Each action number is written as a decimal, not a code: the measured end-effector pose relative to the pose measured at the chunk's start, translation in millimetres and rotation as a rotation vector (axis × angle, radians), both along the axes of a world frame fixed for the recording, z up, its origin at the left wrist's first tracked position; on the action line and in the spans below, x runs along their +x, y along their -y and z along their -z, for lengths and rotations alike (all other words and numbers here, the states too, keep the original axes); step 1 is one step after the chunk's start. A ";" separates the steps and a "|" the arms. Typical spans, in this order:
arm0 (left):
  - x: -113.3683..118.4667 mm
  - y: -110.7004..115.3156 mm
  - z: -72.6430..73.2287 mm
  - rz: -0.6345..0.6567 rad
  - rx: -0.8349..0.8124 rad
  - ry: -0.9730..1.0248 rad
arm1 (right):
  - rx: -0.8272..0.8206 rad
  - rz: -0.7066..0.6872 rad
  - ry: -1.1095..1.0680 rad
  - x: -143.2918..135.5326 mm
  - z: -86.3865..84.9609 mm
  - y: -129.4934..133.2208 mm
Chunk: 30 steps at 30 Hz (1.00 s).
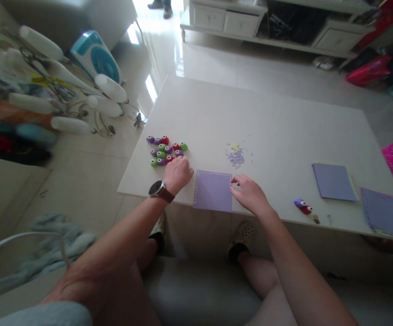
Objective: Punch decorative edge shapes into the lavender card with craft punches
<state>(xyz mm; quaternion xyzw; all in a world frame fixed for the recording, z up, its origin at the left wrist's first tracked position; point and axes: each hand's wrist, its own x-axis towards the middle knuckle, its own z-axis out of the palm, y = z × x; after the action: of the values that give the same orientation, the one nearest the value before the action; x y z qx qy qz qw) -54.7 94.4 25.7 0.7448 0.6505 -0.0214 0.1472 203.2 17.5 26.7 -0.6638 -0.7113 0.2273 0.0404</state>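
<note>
On the white table (267,122), a purple sheet (213,192), punched along three borders, overhangs the near edge. At its right border, the right hand (249,192) has loosely bent fingers, grip unclear. The left hand (178,172), fingers curled, seemingly reaches among paper punches (161,147), its hold hidden; taking one calls for a narrow pinch.

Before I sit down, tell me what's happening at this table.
A person's left hand is at a cluster of small purple, green and red eyed gadgets; the right hand is by the right edge of a purple paper square. Small marks line three sides. Beyond, tiny purple and yellow bits lie on the white table.
</note>
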 end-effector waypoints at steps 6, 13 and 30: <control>6.5 2.1 3.2 0.108 0.023 0.073 | -0.047 0.004 0.061 5.4 -1.1 0.9; 30.8 20.0 17.2 0.555 -0.049 0.320 | -0.099 0.065 0.125 9.3 -3.9 -0.4; 21.0 11.3 22.1 0.508 -0.133 0.295 | -0.529 0.648 0.398 132.6 -5.5 3.5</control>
<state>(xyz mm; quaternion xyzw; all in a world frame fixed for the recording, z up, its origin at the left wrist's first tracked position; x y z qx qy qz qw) -33.6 83.1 3.7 0.8674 0.4122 0.0084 0.2786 335.8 14.0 32.2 -0.8701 -0.3788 0.2447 -0.1988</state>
